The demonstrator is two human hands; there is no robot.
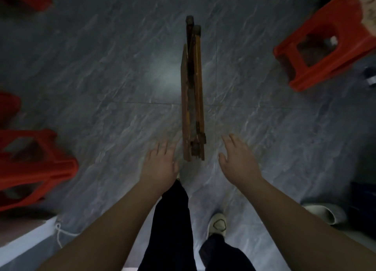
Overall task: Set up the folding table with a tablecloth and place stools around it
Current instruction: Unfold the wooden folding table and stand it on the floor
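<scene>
Your forearms: both reach forward above your dark trousers and white shoe.
Left stools: red stools sit on the grey floor at your left edge.
Left hand: fingers straight and spread, empty, just left of the table's near end, not touching.
Folding table: folded flat, on edge on the floor, running away from you between your hands.
Right hand: fingers loosely spread, empty, just right of that end.
Right stool: red, upper right, well apart from the table.
</scene>
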